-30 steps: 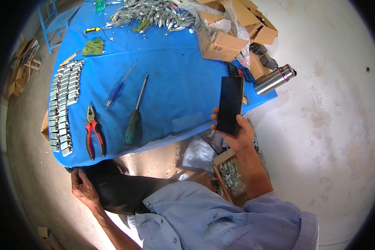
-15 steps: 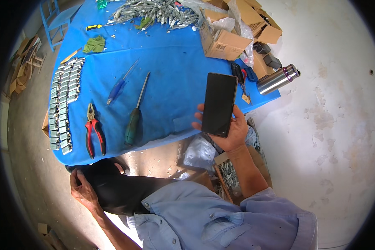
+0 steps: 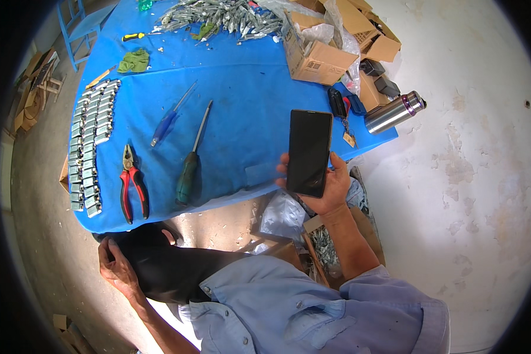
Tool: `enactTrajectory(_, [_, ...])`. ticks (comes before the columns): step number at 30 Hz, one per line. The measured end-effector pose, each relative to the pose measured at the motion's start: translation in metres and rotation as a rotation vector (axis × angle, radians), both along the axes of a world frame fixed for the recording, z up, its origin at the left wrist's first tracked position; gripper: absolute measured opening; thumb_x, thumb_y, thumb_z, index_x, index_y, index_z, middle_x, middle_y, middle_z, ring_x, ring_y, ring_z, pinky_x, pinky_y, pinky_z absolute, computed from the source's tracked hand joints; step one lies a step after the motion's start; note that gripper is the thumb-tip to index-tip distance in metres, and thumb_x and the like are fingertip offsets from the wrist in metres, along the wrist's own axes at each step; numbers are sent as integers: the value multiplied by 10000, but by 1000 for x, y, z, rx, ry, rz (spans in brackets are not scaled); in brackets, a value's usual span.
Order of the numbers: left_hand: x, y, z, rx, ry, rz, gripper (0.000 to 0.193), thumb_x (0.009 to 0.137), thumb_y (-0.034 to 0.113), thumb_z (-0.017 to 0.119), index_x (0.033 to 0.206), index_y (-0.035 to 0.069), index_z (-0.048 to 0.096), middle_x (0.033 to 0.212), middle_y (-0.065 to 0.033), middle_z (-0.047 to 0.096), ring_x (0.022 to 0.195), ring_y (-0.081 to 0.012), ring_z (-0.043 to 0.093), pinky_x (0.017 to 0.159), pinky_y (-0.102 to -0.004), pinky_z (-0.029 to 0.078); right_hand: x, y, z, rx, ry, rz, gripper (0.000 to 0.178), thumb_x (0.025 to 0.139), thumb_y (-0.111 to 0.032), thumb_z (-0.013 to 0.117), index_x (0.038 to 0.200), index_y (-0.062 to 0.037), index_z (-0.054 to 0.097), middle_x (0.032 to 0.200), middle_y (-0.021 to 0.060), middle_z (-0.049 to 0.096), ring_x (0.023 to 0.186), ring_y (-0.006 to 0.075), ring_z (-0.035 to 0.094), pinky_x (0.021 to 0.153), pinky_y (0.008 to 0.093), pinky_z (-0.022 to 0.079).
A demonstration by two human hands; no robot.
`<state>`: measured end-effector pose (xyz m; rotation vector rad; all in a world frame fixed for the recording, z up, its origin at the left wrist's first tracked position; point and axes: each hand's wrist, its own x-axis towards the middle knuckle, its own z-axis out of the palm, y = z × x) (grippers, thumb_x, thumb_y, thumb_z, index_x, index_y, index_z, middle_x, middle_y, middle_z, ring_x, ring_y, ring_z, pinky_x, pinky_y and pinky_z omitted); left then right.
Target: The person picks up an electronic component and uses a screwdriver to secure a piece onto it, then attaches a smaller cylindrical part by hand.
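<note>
A black smartphone [image 3: 310, 153] with a dark screen stands in my right hand [image 3: 330, 189], just over the front edge of the blue-covered table. My fingers wrap its left side and my thumb lies along its right. Low on the left, my left hand [image 3: 119, 271] rests on my black-trousered knee, fingers lying over it and holding nothing. On the table nearest that hand are red-and-black pliers [image 3: 133, 186]. Beside them lie a green-handled screwdriver [image 3: 187, 180] and a blue-handled screwdriver [image 3: 164, 127].
Rows of small metal parts [image 3: 91, 147] line the table's left edge. At the back lie a heap of metal pieces [image 3: 224, 20], a yellow-handled screwdriver [image 3: 134, 37] and a green cloth [image 3: 134, 61]. Cardboard boxes [image 3: 318, 62], keys [image 3: 348, 137] and a steel flask [image 3: 393, 113] occupy the right.
My right hand has brought the phone slightly to the left and toward me, turning it a little more upright. My left hand stays on my knee.
</note>
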<state>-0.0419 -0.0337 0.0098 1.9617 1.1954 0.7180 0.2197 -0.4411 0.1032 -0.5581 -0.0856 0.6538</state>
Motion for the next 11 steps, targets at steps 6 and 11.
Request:
enactTrajectory(6, [1,-1,1,9,-18,3,311,1071,225,620,1219,-28,722,1102,-145,765,1012,-227,703,950,-343,527,0,0,1,-16,18,22,795,1032,-592,406,1542,14,465,1448,293,585,1265,478,631,1049,633,510])
enactTrajectory(11, [1,-1,1,-11,-8,9,314,1070,234,624,1232,-13,727,1116,-162,764,1026,-238,706,969,-348,526,3,2,-1,-20,12,20,795,1029,-595,406,1537,14,466,1434,287,593,1232,481,645,1016,636,524])
